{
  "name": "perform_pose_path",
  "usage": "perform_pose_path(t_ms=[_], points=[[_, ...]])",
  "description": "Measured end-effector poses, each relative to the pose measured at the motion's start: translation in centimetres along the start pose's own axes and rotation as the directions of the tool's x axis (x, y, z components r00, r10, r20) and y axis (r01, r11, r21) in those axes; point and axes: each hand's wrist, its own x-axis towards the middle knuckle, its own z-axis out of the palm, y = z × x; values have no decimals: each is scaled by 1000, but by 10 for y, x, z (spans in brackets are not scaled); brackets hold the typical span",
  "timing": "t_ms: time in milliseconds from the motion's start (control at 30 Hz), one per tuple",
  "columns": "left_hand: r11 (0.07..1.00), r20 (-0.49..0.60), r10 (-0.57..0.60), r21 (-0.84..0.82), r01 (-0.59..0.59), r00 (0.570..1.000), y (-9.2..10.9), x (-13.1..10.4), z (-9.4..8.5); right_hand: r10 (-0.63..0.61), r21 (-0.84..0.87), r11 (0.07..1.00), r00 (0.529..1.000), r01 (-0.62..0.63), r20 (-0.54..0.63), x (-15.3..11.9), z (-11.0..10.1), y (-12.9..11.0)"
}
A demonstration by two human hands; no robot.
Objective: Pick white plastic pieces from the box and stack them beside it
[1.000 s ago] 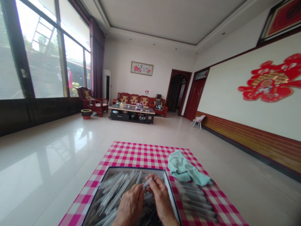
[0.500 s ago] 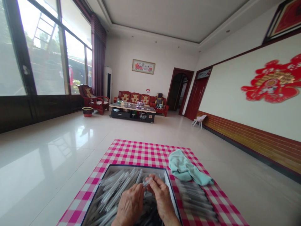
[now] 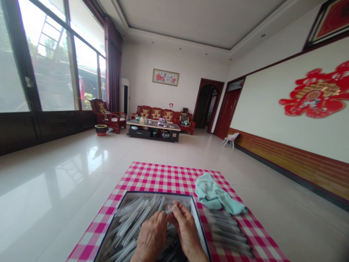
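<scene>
Over the open box, my left hand and my right hand meet with fingertips pinched together. Between them is a small translucent pen part, mostly covered by the fingers. Long clear pen barrels lie heaped in the left of the box, pointing roughly away from me. Darker pieces fill the space beneath my hands, too blurred to name. Right of the box, a row of clear pens with black ends lies side by side on the checked cloth.
A pink and white checked cloth covers the table. A crumpled mint-green cloth lies at its right, touching the far end of the pen row. Across the tiled floor stand a low table, a wooden sofa and an armchair.
Both hands stay over the box, gripping the same piece. My left hand has shifted and turned very slightly; the right fingers have moved a little. The box and pens look unchanged.
</scene>
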Motion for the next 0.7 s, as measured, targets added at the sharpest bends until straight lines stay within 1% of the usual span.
perform_pose_path(t_ms=[67, 133, 200, 267, 333, 367, 433, 500, 533, 600, 700], points=[[1000, -33, 12, -18, -13, 999, 0, 1, 1, -9, 5, 1000, 999, 9, 51, -3, 2, 1], [998, -72, 29, -45, -32, 997, 0, 1, 2, -18, -37, 999, 995, 22, 101, -5, 4, 1], [997, -94, 28, -75, -35, 995, 0, 1, 3, -27, -89, 995, 994, 37, 106, -7, 4, -1], [995, -115, 14, -98, -25, 993, 0, 1, 4, -89, -137, 986, 996, 92, 25, -8, 4, -6], [993, -147, -3, -119, -15, 989, -1, 0, 6, -175, -205, 966, 982, 158, -70, -10, 4, -11], [991, -163, -8, -132, -14, 987, -2, 0, 7, -192, -242, 956, 978, 167, -82, -11, 5, -13], [985, -170, -5, -171, -25, 985, -4, -1, 8, -138, -292, 948, 990, 124, -27, -13, 7, -15], [973, -140, 10, -227, -42, 990, -5, -2, 9, -69, -293, 953, 996, 80, 49, -15, 11, -13], [966, -120, 21, -255, -51, 993, -6, -2, 9, -59, -279, 957, 996, 76, 69, -16, 14, -10], [955, -92, 40, -291, -65, 995, -7, -2, 8, -73, -248, 965, 995, 87, 66, -16, 17, -6], [965, -112, 41, -254, -69, 993, -6, -1, 5, -123, -230, 966, 992, 118, -8, -14, 14, -8]])
